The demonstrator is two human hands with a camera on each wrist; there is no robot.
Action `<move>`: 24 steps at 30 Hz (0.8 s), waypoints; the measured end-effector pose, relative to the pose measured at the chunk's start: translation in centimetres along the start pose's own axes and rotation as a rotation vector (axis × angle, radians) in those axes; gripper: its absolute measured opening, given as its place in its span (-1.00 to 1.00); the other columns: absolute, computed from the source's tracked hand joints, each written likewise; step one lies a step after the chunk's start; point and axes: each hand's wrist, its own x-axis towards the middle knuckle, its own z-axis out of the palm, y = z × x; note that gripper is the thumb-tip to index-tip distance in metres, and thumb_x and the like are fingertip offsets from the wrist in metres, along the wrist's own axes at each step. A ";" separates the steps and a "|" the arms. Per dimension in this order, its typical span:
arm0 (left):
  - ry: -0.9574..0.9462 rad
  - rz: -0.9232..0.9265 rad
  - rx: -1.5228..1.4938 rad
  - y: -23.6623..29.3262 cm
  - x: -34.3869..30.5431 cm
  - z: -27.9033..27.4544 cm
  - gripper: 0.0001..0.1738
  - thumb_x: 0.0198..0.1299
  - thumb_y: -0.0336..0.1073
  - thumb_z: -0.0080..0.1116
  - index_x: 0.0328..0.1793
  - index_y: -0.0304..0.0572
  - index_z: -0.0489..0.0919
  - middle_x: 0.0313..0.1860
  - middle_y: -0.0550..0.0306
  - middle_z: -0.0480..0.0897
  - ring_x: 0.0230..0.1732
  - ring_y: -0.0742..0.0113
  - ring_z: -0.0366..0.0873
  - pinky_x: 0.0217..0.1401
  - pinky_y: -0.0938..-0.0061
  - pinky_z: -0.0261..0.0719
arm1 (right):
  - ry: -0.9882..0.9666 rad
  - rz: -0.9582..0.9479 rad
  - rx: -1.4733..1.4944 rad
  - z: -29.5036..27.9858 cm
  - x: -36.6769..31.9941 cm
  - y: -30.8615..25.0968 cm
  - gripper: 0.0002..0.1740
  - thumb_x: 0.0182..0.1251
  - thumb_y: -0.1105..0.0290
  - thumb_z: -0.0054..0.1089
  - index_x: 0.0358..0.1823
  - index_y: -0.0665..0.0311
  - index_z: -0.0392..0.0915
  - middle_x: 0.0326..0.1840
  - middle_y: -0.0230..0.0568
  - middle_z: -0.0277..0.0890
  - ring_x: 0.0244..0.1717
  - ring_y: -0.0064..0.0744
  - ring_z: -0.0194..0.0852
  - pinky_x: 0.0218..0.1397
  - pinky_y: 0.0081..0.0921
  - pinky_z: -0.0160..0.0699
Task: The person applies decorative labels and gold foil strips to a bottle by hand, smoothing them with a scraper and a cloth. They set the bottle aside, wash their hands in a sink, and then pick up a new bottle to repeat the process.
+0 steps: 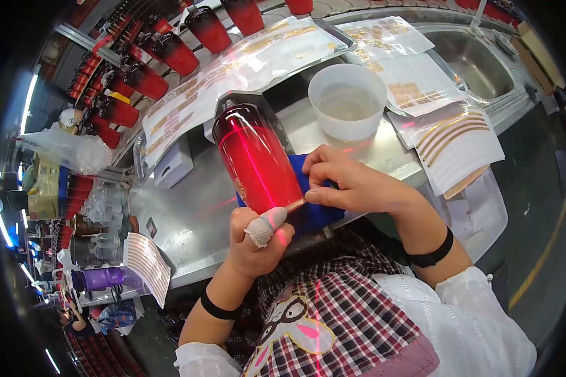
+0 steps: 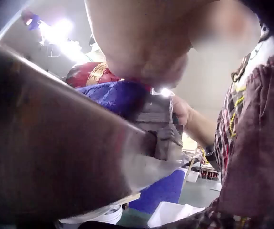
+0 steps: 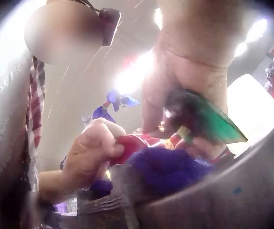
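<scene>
A glossy red bottle (image 1: 258,157), dark at its neck end, lies tilted on a blue cloth (image 1: 324,213). At its base, my left hand (image 1: 258,242) grips it, one finger in a whitish cover (image 1: 265,227). Beside the base's right corner is my right hand (image 1: 358,182), fingers bent and thumb near the bottle's edge; contact is unclear. In the right wrist view, this hand (image 3: 189,81) holds a dark-to-green flat piece (image 3: 213,117) against the palm. Gold decoration (image 2: 98,71) shows on the bottle in the left wrist view.
A white tub of liquid (image 1: 348,103) stands beyond the right hand. Decal sheets (image 1: 233,66) lie behind the bottle, with striped sheets (image 1: 456,147) at the right and another (image 1: 147,264) at the left. Several red bottles (image 1: 207,30) stand farther back; a sink (image 1: 471,63) is at the back right.
</scene>
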 end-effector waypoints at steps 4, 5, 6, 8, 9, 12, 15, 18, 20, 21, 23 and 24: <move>-0.068 0.046 0.067 0.3 1.6 -0.3 -0.67 -0.31 -0.38 0.35 -0.29 0.09 0.66 0.08 0.28 0.55 -0.01 0.19 0.37 -0.15 0.31 0.45 | 0.000 -0.006 0.021 0.1 0.2 0.3 -0.72 0.36 0.22 0.24 -0.37 0.27 0.47 0.06 -0.15 0.32 0.14 -0.29 0.27 0.23 -0.41 0.25; -0.094 0.067 0.090 0.3 2.0 -0.3 -0.68 -0.32 -0.37 0.35 -0.30 0.09 0.66 0.07 0.28 0.55 -0.01 0.19 0.37 -0.15 0.30 0.45 | 0.002 -0.007 0.029 0.2 0.2 0.3 -0.72 0.37 0.22 0.24 -0.37 0.27 0.47 0.06 -0.15 0.32 0.14 -0.29 0.27 0.24 -0.41 0.25; -0.119 0.091 0.109 0.3 2.2 -0.3 -0.68 -0.32 -0.37 0.35 -0.30 0.08 0.66 0.07 0.28 0.56 -0.01 0.20 0.37 -0.14 0.30 0.45 | 0.006 -0.007 0.030 0.2 0.2 0.3 -0.72 0.36 0.21 0.24 -0.37 0.27 0.47 0.06 -0.15 0.33 0.14 -0.29 0.28 0.24 -0.41 0.25; -0.101 0.092 0.104 0.2 2.0 -0.2 -0.68 -0.32 -0.36 0.35 -0.30 0.10 0.66 0.07 0.29 0.56 -0.01 0.20 0.37 -0.13 0.30 0.46 | 0.021 -0.003 0.033 0.2 0.1 0.2 -0.71 0.36 0.21 0.25 -0.37 0.27 0.47 0.06 -0.14 0.33 0.14 -0.29 0.29 0.24 -0.40 0.26; -0.091 0.096 0.100 0.1 1.9 -0.1 -0.69 -0.31 -0.35 0.35 -0.31 0.10 0.66 0.07 0.29 0.56 -0.01 0.20 0.37 -0.13 0.30 0.46 | 0.019 -0.003 0.016 0.2 0.1 0.3 -0.71 0.36 0.21 0.25 -0.37 0.27 0.47 0.06 -0.15 0.33 0.13 -0.28 0.29 0.24 -0.40 0.26; -0.058 0.003 0.061 0.3 0.5 -0.3 -0.70 -0.30 -0.34 0.33 -0.31 0.14 0.66 0.06 0.31 0.56 -0.01 0.21 0.38 -0.12 0.31 0.48 | 0.024 -0.002 -0.018 0.3 0.1 0.3 -0.71 0.35 0.21 0.26 -0.37 0.27 0.48 0.06 -0.15 0.34 0.13 -0.27 0.30 0.24 -0.41 0.28; -0.063 0.023 0.078 0.5 1.1 -0.4 -0.72 -0.28 -0.33 0.32 -0.32 0.15 0.65 0.05 0.34 0.56 -0.01 0.22 0.36 -0.10 0.32 0.46 | 0.021 -0.007 -0.016 0.4 0.4 0.4 -0.71 0.35 0.20 0.27 -0.37 0.27 0.48 0.06 -0.16 0.34 0.13 -0.27 0.31 0.24 -0.41 0.28; -0.184 0.102 0.156 0.5 2.4 -0.7 -0.71 -0.27 -0.33 0.32 -0.30 0.16 0.66 0.05 0.36 0.56 -0.02 0.22 0.35 -0.07 0.34 0.44 | 0.031 0.011 -0.001 0.5 0.3 0.3 -0.71 0.35 0.20 0.26 -0.37 0.27 0.48 0.05 -0.16 0.34 0.13 -0.26 0.31 0.24 -0.41 0.28; -0.242 0.126 0.175 0.6 3.3 -0.7 -0.72 -0.26 -0.33 0.32 -0.31 0.16 0.65 0.05 0.37 0.56 -0.02 0.22 0.34 -0.06 0.35 0.43 | 0.047 0.004 0.012 0.6 0.2 0.4 -0.70 0.35 0.19 0.26 -0.37 0.27 0.48 0.05 -0.16 0.34 0.14 -0.26 0.31 0.25 -0.40 0.28; -0.271 0.140 0.185 0.6 3.5 -0.7 -0.73 -0.25 -0.33 0.32 -0.31 0.16 0.64 0.05 0.38 0.56 -0.02 0.22 0.34 -0.06 0.35 0.42 | 0.040 0.006 0.007 0.6 0.2 0.4 -0.70 0.35 0.20 0.26 -0.37 0.27 0.48 0.05 -0.16 0.34 0.14 -0.26 0.31 0.25 -0.40 0.28; -0.164 0.104 0.125 0.2 2.7 -0.5 -0.76 -0.24 -0.33 0.32 -0.34 0.14 0.63 0.04 0.36 0.56 -0.03 0.22 0.34 -0.08 0.34 0.43 | 0.033 0.007 -0.003 0.5 0.2 0.3 -0.70 0.36 0.20 0.26 -0.37 0.27 0.48 0.05 -0.15 0.34 0.15 -0.26 0.30 0.26 -0.39 0.27; -0.112 0.088 0.093 0.0 2.1 -0.3 -0.77 -0.23 -0.33 0.32 -0.36 0.13 0.62 0.03 0.36 0.57 -0.03 0.22 0.34 -0.09 0.34 0.43 | 0.032 0.000 -0.013 0.5 0.3 0.4 -0.70 0.36 0.20 0.26 -0.38 0.27 0.48 0.05 -0.15 0.34 0.15 -0.25 0.30 0.26 -0.39 0.27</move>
